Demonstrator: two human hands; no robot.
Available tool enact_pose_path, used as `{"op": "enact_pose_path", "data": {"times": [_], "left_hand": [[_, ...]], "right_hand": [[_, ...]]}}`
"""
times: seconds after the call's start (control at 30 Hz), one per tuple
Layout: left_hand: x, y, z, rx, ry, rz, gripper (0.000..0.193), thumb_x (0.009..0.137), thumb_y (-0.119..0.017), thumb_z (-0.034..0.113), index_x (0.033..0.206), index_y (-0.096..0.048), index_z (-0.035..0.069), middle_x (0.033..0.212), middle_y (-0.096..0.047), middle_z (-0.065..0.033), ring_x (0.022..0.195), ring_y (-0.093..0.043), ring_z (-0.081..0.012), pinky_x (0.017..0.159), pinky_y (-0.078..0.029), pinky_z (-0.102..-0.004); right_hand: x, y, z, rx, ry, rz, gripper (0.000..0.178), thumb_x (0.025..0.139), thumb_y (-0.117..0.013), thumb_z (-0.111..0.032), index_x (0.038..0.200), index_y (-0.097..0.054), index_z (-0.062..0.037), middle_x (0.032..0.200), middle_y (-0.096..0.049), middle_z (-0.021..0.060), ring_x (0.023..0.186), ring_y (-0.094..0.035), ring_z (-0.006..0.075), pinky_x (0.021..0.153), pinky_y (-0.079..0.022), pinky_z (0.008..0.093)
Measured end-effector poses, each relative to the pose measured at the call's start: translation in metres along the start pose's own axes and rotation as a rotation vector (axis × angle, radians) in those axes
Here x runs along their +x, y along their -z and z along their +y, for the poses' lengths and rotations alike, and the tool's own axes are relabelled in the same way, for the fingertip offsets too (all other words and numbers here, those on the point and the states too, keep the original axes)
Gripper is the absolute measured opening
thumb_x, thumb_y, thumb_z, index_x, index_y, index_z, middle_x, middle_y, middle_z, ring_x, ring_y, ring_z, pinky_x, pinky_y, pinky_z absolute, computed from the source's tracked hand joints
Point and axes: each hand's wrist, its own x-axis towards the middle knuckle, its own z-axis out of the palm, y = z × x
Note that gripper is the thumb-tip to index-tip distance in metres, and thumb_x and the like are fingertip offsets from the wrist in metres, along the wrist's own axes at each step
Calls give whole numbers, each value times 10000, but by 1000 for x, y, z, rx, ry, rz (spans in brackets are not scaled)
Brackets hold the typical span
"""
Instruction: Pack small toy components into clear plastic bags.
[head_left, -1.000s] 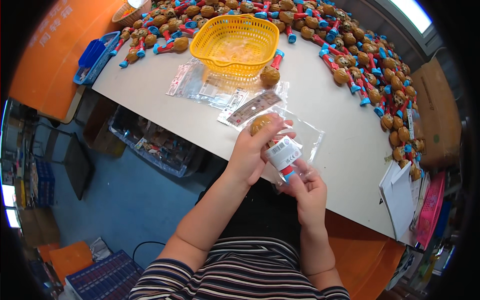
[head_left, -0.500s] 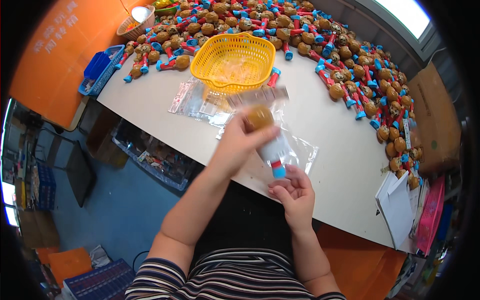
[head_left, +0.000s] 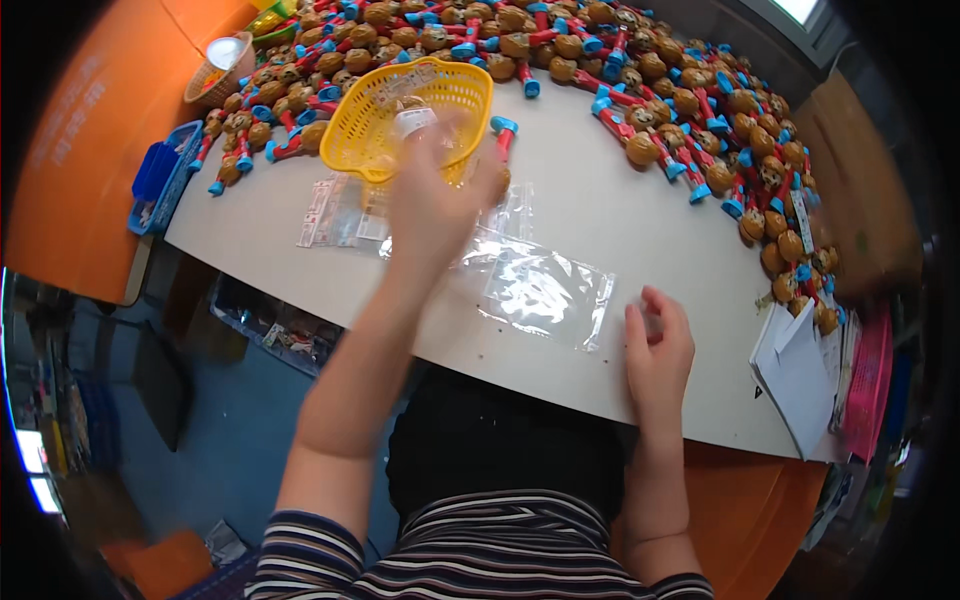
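My left hand (head_left: 435,195), smeared by motion, reaches to the near side of the yellow plastic basket (head_left: 345,105). Its thumb stands well away from the fingers, and I see nothing in the grip. Just past the fingertips a bagged toy (head_left: 415,121) with a printed header card lies in the basket, partly hidden by the hand. Over the table's near edge, my right hand (head_left: 660,350) is half curled, thumb and fingers apart, holding nothing. Between the hands a flat clear plastic bag (head_left: 548,298) lies on the white table (head_left: 715,330), with more bags (head_left: 340,212) left of it.
Red-and-blue toys with round brown heads (head_left: 650,150) are heaped along the back and right. A blue basket (head_left: 165,178) sits at the left edge. White papers (head_left: 790,380) and a pink basket (head_left: 868,385) are at the right, beside a cardboard box (head_left: 865,190).
The bagged toy has gone from between my hands into the yellow basket. My left hand has moved forward and left; my right hand has shifted right. The view has moved slightly.
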Motion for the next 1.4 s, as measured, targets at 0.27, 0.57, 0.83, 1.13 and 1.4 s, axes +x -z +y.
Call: {"op": "enact_pose_path", "data": {"times": [0.27, 0.57, 0.83, 1.13, 1.4], "left_hand": [[-137, -54, -5, 337, -39, -383, 222, 849, -703, 82, 1025, -605, -14, 1157, -658, -198, 1143, -584, -438, 1003, -463, -454], [-130, -14, 4, 202, -187, -390, 148, 789, -771, 82, 901, -679, 51, 1186, -655, -171, 1239, -554, -412, 1046, -444, -425], [-139, -13, 25, 439, -117, -205, 202, 766, -754, 122, 917, -659, 29, 1007, -671, -153, 949, -636, -353, 824, -494, -416], [-139, -5, 12, 675, -108, -182, 174, 753, -672, 52, 924, -646, 42, 903, -612, -95, 834, -600, -290, 706, -457, -409], [-148, -13, 3, 605, -169, -185, 252, 736, -644, -51, 978, -653, 16, 891, -561, -99, 805, -577, -285, 709, -495, -373]], "right_hand": [[30, -7, 9, 58, -158, -172, 253, 979, -594, -207, 1022, -676, 28, 786, -658, 58, 592, -565, 125, 590, -488, 244], [13, -6, -32, 652, -587, -639, 348, 984, -608, -266, 997, -659, 78, 861, -706, 121, 768, -692, 158, 681, -575, 259], [-3, -40, -37, 736, -559, -469, 262, 925, -702, -188, 788, -631, 24, 792, -701, 116, 689, -672, 128, 619, -569, 240], [5, -41, -32, 528, -377, -606, 337, 915, -721, -270, 772, -650, 27, 749, -691, 82, 638, -633, 93, 579, -504, 228], [191, 15, 59, -495, 8, 95, 431, 929, -638, -389, 1010, -683, 32, 913, -710, 187, 845, -684, 309, 740, -520, 407]]}}
